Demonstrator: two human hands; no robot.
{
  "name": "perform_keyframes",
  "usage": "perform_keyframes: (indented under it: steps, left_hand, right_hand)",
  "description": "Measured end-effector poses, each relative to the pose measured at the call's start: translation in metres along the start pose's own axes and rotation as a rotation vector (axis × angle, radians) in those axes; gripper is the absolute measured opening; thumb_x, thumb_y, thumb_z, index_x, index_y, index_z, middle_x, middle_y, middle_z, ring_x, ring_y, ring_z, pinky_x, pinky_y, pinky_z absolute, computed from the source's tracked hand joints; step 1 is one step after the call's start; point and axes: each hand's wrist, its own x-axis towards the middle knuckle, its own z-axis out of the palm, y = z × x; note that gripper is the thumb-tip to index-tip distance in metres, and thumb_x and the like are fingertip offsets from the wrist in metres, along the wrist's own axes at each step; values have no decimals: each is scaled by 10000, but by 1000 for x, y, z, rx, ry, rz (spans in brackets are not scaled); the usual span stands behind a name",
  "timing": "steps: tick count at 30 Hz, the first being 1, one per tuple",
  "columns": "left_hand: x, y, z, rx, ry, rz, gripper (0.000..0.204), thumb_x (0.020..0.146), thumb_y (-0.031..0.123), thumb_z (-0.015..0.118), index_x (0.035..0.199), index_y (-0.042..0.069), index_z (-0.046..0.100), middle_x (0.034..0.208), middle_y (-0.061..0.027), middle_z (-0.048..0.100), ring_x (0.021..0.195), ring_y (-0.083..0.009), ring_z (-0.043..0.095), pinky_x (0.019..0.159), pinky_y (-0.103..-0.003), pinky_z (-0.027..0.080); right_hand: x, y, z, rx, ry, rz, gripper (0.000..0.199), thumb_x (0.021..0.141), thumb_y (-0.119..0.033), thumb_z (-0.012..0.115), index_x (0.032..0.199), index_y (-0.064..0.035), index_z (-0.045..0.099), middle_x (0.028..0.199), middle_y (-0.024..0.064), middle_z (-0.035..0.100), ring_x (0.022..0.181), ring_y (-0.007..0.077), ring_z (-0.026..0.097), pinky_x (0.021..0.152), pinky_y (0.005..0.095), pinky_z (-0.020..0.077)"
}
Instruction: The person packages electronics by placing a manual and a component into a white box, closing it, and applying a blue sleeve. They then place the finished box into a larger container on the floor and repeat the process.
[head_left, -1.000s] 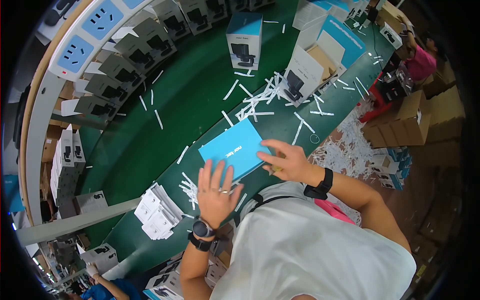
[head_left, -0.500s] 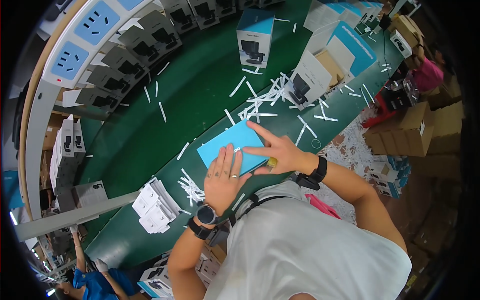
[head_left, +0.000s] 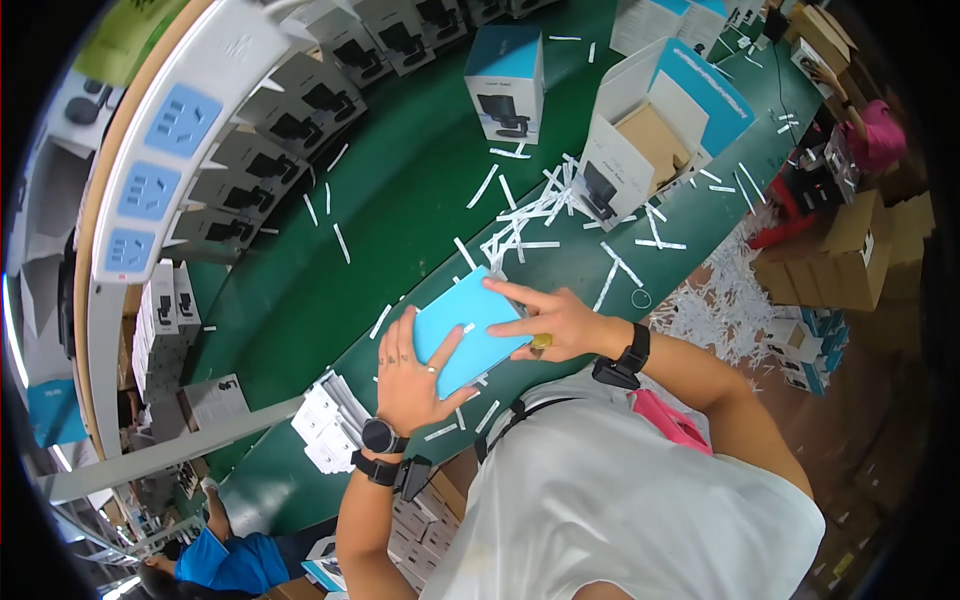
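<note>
A flat light-blue box (head_left: 458, 308) sits just in front of my body at the near edge of the green table. My left hand (head_left: 408, 378) grips its left side, fingers along the edge and thumb across the top face. From the right, my right hand (head_left: 565, 325) holds the opposite side, with two fingers reaching over the top. A yellow band or pad is on one of its fingers, near the box's edge. The box's underside is hidden.
White paper strips (head_left: 540, 215) lie scattered beyond the box. An open carton (head_left: 615, 170) and a closed carton (head_left: 510, 95) stand farther off. Left of my hands is a stack of white leaflets (head_left: 330, 420), beside a grey metal bar (head_left: 200, 448). Co-workers are at both sides.
My left hand has slid from the box's top face to its left edge, with the thumb now spread over the top. The box has turned slightly and come a little nearer.
</note>
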Motion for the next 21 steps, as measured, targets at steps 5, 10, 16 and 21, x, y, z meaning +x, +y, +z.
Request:
perform_keyframes:
  steps: [5, 10, 16, 21]
  left_hand:
    - [1, -11, 15, 84, 27, 52, 854, 757, 637, 695, 1439, 150, 530, 1439, -359, 365, 1274, -523, 415, 1058, -598, 322]
    - [58, -49, 10, 276, 262, -14, 795, 831, 562, 646, 1475, 121, 495, 1398, -335, 428, 1232, -492, 440, 1052, -575, 333]
    - [174, -171, 66, 580, 456, -362, 898, 808, 539, 693, 1526, 98, 382, 1453, -358, 394, 1332, -531, 380, 1133, -593, 288]
    - [256, 0, 34, -191, 454, -84, 1206, 651, 455, 885, 1537, -51, 242, 1587, -339, 211, 1473, -476, 234, 1216, -512, 212]
  right_hand:
    - [-8, 11, 16, -18, 191, -97, 405, 786, -200, 824, 1181, -191, 733, 1503, 149, 493, 740, 194, 702, 607, 281, 552]
    - [-50, 32, 13, 44, 580, 283, 185, 947, -201, 670, 1104, -121, 727, 1248, 110, 682, 873, 246, 716, 690, 342, 566]
    - [-143, 45, -25, 69, 457, 672, 225, 971, -229, 638, 869, -36, 691, 772, 125, 698, 687, 262, 680, 627, 359, 515]
    - [-200, 30, -20, -22, 518, 920, 236, 962, -230, 659, 850, -24, 685, 769, 91, 702, 717, 161, 678, 664, 324, 525]
